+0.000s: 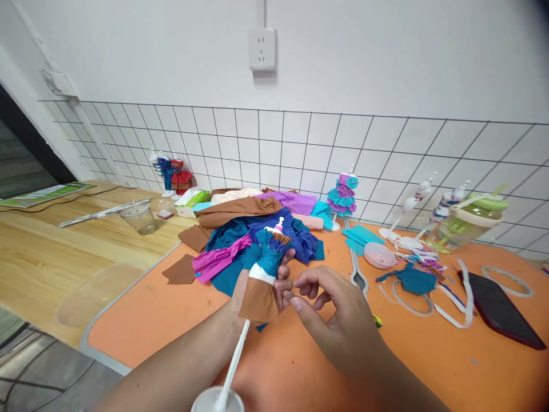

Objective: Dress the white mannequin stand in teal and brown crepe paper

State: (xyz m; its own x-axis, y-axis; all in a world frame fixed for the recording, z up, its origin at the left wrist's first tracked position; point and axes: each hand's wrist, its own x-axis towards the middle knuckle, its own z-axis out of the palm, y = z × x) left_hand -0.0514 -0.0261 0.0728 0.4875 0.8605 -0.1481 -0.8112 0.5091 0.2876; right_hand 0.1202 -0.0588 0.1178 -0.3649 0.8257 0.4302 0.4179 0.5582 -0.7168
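My left hand (283, 280) is wrapped round a small mannequin (271, 257) on a white stand, which tilts with its top away from me. Teal, blue and brown crepe paper covers its upper part, with a white band at the middle and a brown crepe paper piece (258, 300) round the lower part. The white rod (235, 363) runs down to a round base (218, 400) near the bottom edge. My right hand (337, 312) hovers just right of the mannequin, fingers curved, with a gap between thumb and forefinger and nothing visible in it.
Behind lies a heap of crepe paper (240, 214). A dressed mannequin (342, 197) stands at the wall. To the right are a pink bowl (380, 255), tape rings (412, 303), a dark phone (501, 309) and a green-lidded bottle (469, 223). A glass cup (139, 218) stands left.
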